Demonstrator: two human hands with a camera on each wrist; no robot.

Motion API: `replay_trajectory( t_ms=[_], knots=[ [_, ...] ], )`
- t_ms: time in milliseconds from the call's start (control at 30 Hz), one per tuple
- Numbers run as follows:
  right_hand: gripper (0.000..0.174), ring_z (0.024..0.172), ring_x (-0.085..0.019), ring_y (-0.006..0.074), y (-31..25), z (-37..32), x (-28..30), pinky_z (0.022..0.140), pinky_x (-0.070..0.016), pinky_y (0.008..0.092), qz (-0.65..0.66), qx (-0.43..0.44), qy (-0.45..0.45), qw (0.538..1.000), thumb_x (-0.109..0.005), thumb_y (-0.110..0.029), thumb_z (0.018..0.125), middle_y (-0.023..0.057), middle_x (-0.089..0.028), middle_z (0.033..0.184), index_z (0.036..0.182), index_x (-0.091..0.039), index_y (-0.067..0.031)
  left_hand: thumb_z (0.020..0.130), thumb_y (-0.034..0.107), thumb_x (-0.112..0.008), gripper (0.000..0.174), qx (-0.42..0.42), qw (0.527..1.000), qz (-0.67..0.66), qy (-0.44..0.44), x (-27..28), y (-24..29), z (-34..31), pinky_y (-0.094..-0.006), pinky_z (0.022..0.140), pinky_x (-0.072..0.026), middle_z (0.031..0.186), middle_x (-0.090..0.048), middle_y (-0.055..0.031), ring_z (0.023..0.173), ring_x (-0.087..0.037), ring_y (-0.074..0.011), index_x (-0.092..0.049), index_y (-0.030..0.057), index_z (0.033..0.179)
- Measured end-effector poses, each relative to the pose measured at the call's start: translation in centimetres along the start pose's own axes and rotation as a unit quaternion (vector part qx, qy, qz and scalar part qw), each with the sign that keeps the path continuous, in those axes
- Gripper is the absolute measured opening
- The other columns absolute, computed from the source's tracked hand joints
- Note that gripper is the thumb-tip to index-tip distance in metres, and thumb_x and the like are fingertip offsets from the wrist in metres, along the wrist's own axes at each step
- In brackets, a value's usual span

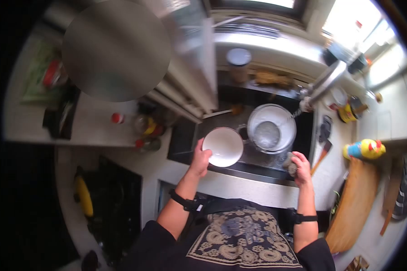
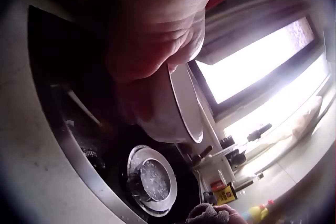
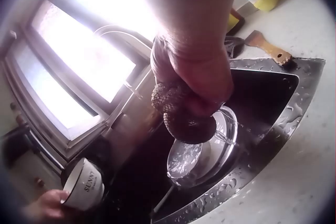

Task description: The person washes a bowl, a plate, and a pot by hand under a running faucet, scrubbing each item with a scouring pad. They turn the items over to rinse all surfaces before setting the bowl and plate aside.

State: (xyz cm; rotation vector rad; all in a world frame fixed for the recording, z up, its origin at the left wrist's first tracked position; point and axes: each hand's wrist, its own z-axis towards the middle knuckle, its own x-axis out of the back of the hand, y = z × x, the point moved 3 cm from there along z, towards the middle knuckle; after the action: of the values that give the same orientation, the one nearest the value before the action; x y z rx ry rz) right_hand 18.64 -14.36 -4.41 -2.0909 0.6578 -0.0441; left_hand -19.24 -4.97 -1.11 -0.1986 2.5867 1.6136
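Observation:
My left hand (image 1: 201,159) grips a white bowl (image 1: 223,147) by its side, thumb at the dark-edged rim. The bowl is held above the left part of the sink, and dark lettering shows on its outside in the right wrist view. A grey-brown, knobbly scrubbing pad (image 3: 181,116) is held in my right hand (image 1: 302,168), near the sink's front right edge. In the sink (image 1: 253,174) a smaller bowl (image 1: 267,135) with water in it sits inside a wider white bowl (image 1: 272,112). My right palm is hidden in the right wrist view.
A faucet (image 1: 325,81) reaches in from the back right. On the right counter are a wooden-handled scraper (image 1: 322,157), a yellow-and-blue bottle (image 1: 364,149) and a wooden board (image 1: 353,205). Jars (image 1: 144,125) stand left of the sink. An open window pane (image 1: 192,58) juts toward it.

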Motion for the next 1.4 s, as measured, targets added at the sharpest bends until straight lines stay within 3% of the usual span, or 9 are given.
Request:
replay_trajectory(
  t_ms=[133, 233, 300, 433, 900, 1100, 1233, 1267, 1400],
  knots=[
    [0.02, 0.082, -0.063, 0.0165, -0.1, 0.1, -0.2, 0.071, -0.0536, 0.0302, 0.028, -0.009, -0.019, 0.999, -0.059, -0.007, 0.088, 0.0065, -0.063, 0.096, 0.107, -0.058, -0.0059, 0.081, 0.01, -0.054, 0.044, 0.135, 0.979, -0.127, 0.088, 5.3, -0.4, -4.3, -0.0424, 0.088, -0.0529, 0.113, -0.06, -0.0126, 0.102, -0.062, -0.026, -0.052, 0.0009, 0.123],
    [0.021, 0.085, -0.063, 0.0162, 0.0, 0.3, -0.3, 0.074, -0.0532, 0.0302, 0.036, -0.015, -0.003, 0.999, -0.06, -0.008, 0.087, 0.0062, -0.064, 0.098, 0.108, -0.058, -0.0061, 0.083, 0.015, -0.057, 0.044, 0.114, 0.97, -0.173, 0.125, 10.2, -0.9, -6.9, -0.0473, 0.086, -0.0544, 0.116, -0.06, -0.0137, 0.104, -0.062, -0.0285, -0.052, -0.0003, 0.124],
    [0.021, 0.087, -0.062, 0.0161, -0.3, 0.2, -0.8, 0.076, -0.0524, 0.0304, 0.042, -0.019, -0.003, 0.999, -0.06, -0.009, 0.087, 0.0061, -0.064, 0.099, 0.108, -0.058, -0.0057, 0.08, 0.02, -0.06, 0.048, 0.075, 0.967, -0.196, 0.145, 13.5, -2.2, -7.5, -0.0421, 0.078, -0.0572, 0.112, -0.061, -0.0126, 0.1, -0.064, -0.0276, -0.051, 0.0024, 0.124],
    [0.021, 0.087, -0.062, 0.016, -0.1, 0.8, -2.2, 0.077, -0.0519, 0.0304, 0.031, -0.019, -0.019, 0.999, -0.06, -0.009, 0.088, 0.0063, -0.064, 0.099, 0.108, -0.059, -0.005, 0.084, 0.018, -0.058, 0.045, 0.114, 0.951, -0.176, 0.227, 18.5, -2.9, -8.9, -0.0472, 0.077, -0.0567, 0.115, -0.06, -0.0149, 0.101, -0.063, -0.0309, -0.05, 0.0007, 0.125],
    [0.021, 0.082, -0.062, 0.0138, 0.9, -0.2, -7.1, 0.072, -0.0523, 0.0285, -0.079, -0.023, -0.006, 0.997, -0.064, -0.008, 0.086, 0.0048, -0.064, 0.094, 0.107, -0.063, -0.0044, 0.088, 0.01, -0.058, 0.041, 0.133, 0.956, -0.11, 0.238, 30.2, -7.0, -7.3, -0.0522, 0.079, -0.0546, 0.118, -0.059, -0.0131, 0.101, -0.063, -0.0316, -0.049, 0.0083, 0.129],
    [0.024, 0.085, -0.06, 0.0112, 1.3, -1.1, -5.1, 0.075, -0.0492, 0.026, -0.067, -0.031, 0.038, 0.997, -0.067, -0.009, 0.085, 0.0031, -0.064, 0.096, 0.108, -0.063, -0.0042, 0.091, 0.017, -0.059, 0.037, 0.127, 0.959, 0.05, 0.249, 29.4, -4.1, -7.7, -0.045, 0.071, -0.0542, 0.111, -0.061, -0.0107, 0.096, -0.063, -0.0259, -0.052, 0.0079, 0.126],
    [0.023, 0.086, -0.059, 0.0112, 1.5, -0.7, -3.1, 0.075, -0.0488, 0.0261, -0.034, -0.02, 0.051, 0.998, -0.066, -0.009, 0.084, 0.0026, -0.063, 0.095, 0.107, -0.063, -0.005, 0.092, 0.02, -0.059, 0.031, -0.047, 0.884, 0.343, 0.314, 30.6, -1.1, -9.3, -0.0336, 0.073, -0.0498, 0.105, -0.061, -0.0066, 0.087, -0.061, -0.0181, -0.055, 0.0061, 0.119],
    [0.023, 0.087, -0.059, 0.0111, 1.6, -0.5, -2.7, 0.076, -0.0485, 0.0257, -0.025, -0.016, 0.05, 0.998, -0.066, -0.008, 0.085, 0.0023, -0.063, 0.096, 0.107, -0.063, -0.0051, 0.091, 0.02, -0.06, 0.028, 0.017, 0.925, 0.245, 0.291, 25.8, 2.4, -10.5, -0.029, 0.074, -0.0471, 0.103, -0.061, -0.0045, 0.083, -0.06, -0.0152, -0.056, 0.0048, 0.115],
    [0.024, 0.086, -0.059, 0.0106, 1.6, 0.3, -2.0, 0.075, -0.048, 0.0245, 0.013, -0.023, 0.036, 0.999, -0.065, -0.009, 0.085, 0.0023, -0.063, 0.096, 0.109, -0.062, -0.0043, 0.092, 0.024, -0.059, 0.03, 0.014, 0.987, 0.143, 0.066, 8.2, 7.0, -9.1, -0.0247, 0.069, -0.0459, 0.097, -0.062, -0.0031, 0.086, -0.061, -0.0114, -0.056, 0.0053, 0.114]
  ],
)
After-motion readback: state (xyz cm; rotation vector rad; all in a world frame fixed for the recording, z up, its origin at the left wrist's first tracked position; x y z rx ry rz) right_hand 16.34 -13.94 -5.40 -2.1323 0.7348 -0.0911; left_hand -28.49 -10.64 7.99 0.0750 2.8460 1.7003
